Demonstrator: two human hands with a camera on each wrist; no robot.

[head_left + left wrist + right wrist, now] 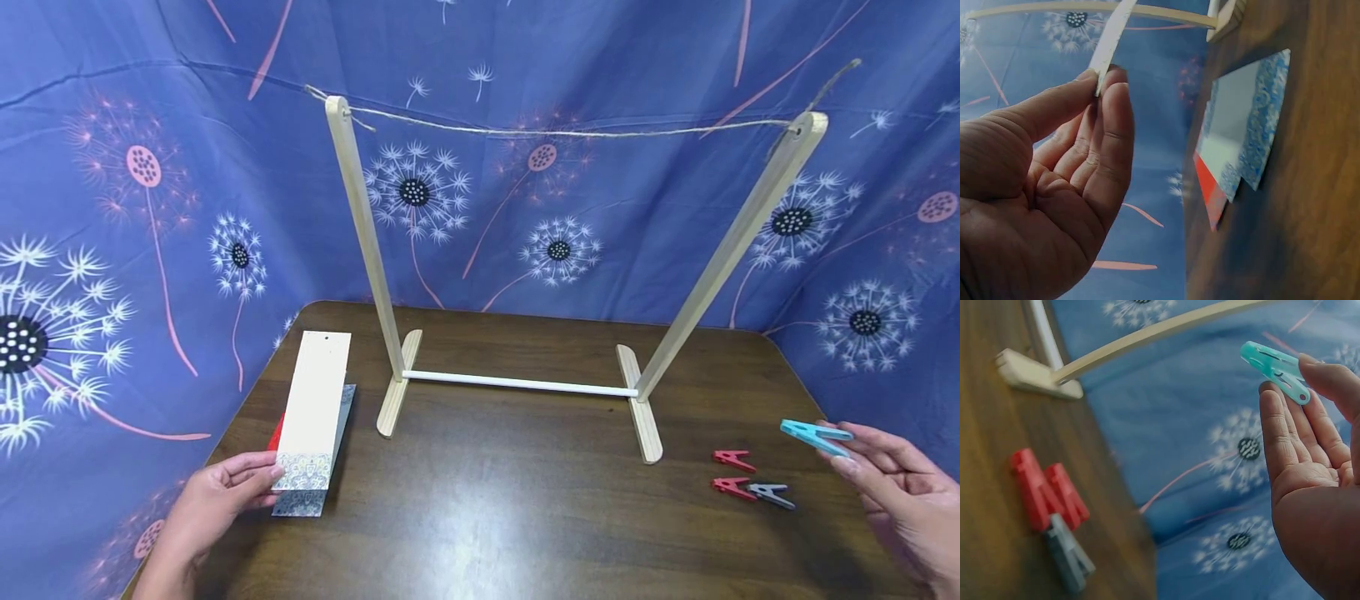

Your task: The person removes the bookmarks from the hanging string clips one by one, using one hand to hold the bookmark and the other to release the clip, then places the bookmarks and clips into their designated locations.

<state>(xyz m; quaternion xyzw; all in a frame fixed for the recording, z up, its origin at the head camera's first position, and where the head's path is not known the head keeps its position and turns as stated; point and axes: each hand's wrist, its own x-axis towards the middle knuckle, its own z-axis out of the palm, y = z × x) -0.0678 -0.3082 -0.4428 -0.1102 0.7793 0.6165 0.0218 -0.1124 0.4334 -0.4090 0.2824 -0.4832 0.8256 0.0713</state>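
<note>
Between thumb and fingers, my left hand [225,496] pinches a long cream card [317,392] by its patterned lower end. It looks like a bookmark, with a small hole at the far end. Below it on the table lie more such cards [1235,112], blue-patterned and red, partly hidden by the held one in the head view. On the right, my right hand [896,483] pinches a turquoise clothespin [817,435] by its handle ends, above the table. Two red clothespins [733,487] and a grey clothespin [772,495] lie on the table left of that hand.
A wooden frame stands at the back, with two upright posts [720,258], flat feet [400,383] and a white crossbar [517,383]. A twine line [562,132] runs between the post tops. Blue dandelion-print cloth [487,233] hangs behind and beside the brown table [495,483].
</note>
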